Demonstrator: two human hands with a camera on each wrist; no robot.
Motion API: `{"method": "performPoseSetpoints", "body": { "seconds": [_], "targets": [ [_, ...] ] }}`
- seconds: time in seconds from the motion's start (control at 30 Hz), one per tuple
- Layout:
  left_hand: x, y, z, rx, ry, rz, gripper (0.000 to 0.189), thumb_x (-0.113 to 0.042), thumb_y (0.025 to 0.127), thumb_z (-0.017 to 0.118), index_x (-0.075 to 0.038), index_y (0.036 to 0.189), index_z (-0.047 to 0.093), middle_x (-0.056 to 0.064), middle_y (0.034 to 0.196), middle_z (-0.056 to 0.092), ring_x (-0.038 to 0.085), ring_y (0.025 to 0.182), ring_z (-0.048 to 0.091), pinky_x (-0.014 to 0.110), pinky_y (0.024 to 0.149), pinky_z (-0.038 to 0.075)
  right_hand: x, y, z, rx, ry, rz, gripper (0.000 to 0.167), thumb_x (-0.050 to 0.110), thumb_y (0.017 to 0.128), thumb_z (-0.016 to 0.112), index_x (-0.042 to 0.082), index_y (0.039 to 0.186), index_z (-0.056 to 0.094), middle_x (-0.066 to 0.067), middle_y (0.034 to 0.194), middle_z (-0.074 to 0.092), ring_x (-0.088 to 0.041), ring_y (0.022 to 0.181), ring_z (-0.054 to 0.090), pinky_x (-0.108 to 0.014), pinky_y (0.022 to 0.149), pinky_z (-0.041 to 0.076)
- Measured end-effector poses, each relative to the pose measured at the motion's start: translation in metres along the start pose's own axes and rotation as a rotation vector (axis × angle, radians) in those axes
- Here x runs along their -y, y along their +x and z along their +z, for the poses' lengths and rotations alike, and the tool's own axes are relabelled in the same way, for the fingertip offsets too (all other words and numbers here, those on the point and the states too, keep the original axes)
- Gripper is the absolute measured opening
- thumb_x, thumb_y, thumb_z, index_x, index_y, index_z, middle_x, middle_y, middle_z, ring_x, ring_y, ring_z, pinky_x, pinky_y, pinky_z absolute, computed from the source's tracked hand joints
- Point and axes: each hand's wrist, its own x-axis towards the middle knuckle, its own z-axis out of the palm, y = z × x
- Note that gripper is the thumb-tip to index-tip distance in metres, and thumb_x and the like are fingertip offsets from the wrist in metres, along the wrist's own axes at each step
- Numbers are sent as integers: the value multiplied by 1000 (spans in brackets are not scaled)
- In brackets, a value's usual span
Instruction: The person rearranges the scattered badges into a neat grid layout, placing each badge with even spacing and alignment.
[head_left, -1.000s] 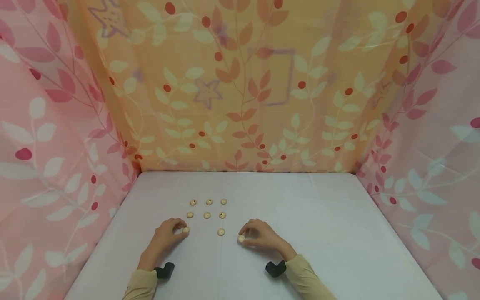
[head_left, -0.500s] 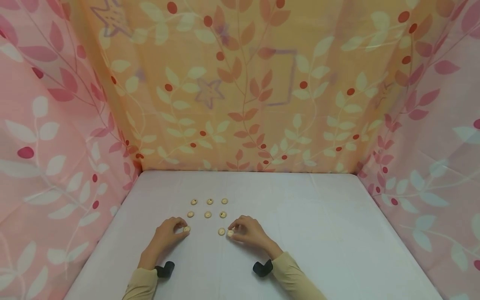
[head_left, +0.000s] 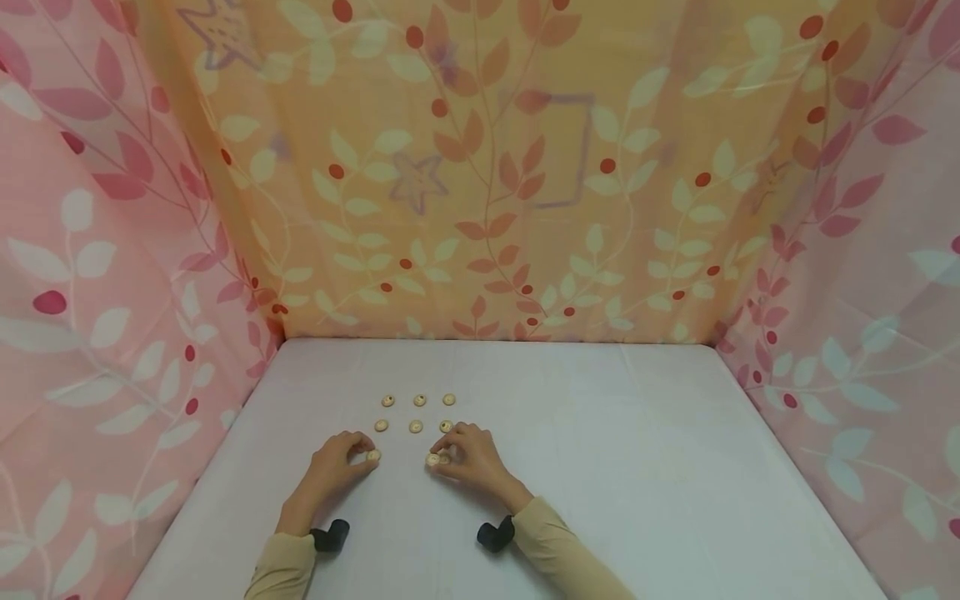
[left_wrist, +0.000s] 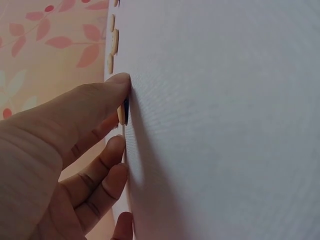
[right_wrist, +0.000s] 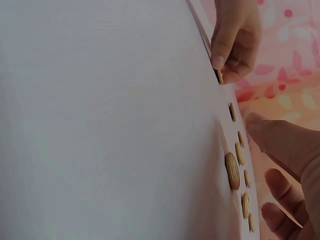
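Note:
Thumb and fingers of my left hand [head_left: 341, 458] pinch a small round tan disc [head_left: 373, 456] standing at the table surface. In the left wrist view, this disc [left_wrist: 122, 113] shows an edge and a dark side under the thumb. My right hand [head_left: 474, 460] holds another tan disc [head_left: 432, 459] between thumb and forefinger, close over the table. Just behind that one, partly covered by the fingers, lies a further tan disc [head_left: 445, 457]. From the right wrist, my right thumb [right_wrist: 280, 137] and curled fingers show, but the held disc is hidden; the lying disc [right_wrist: 232, 171] looks largest.
Beyond the hands lie two rows of three discs, the back row [head_left: 420, 400] and the nearer row [head_left: 416, 426]; some bear dark spots. All rest on a white-covered table [head_left: 600, 433]. Leaf-patterned curtains [head_left: 487, 167] enclose its back and sides. Black wrist cameras [head_left: 496, 534] sit on both wrists.
My right hand has moved left with its disc, passing over the disc on the table, toward the left hand. The left hand keeps its place and its pinch.

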Motion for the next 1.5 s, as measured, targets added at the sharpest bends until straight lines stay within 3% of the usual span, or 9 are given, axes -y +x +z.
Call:
{"method": "performPoseSetpoints", "body": {
  "seconds": [0.47, 0.83, 1.07, 1.5],
  "targets": [
    [-4, 1, -4, 14, -4, -13, 20, -26, 77, 75, -16, 90, 63, 0, 87, 59, 15, 82, 52, 38, 74, 43, 15, 21, 22, -6, -104, 9, 20, 39, 74, 75, 28, 89, 71, 10, 90, 58, -7, 81, 48, -30, 76, 30],
    [-4, 4, -5, 19, 12, -12, 21, -27, 77, 74, -17, 92, 64, -1, 87, 58, 14, 81, 50, 38, 73, 42, 17, 34, 25, 70, -164, 26, 21, 42, 74, 74, 30, 92, 71, 11, 93, 57, -7, 81, 45, -32, 79, 30],
    [-5, 3, -6, 27, -25, 0, 21, -23, 77, 75, -13, 92, 64, 1, 87, 58, 16, 81, 50, 37, 74, 43, 16, 39, 25, 125, -173, 44, 20, 44, 73, 74, 34, 90, 71, 12, 93, 56, -6, 78, 42, -32, 80, 29],
    [-2, 3, -4, 52, -37, -41, 22, -25, 76, 75, -16, 93, 64, 0, 89, 58, 16, 85, 52, 39, 79, 44, 16, 43, 22, 205, -155, 52, 23, 44, 72, 75, 35, 92, 71, 11, 97, 56, -7, 83, 43, -35, 82, 28]
  ]
}}
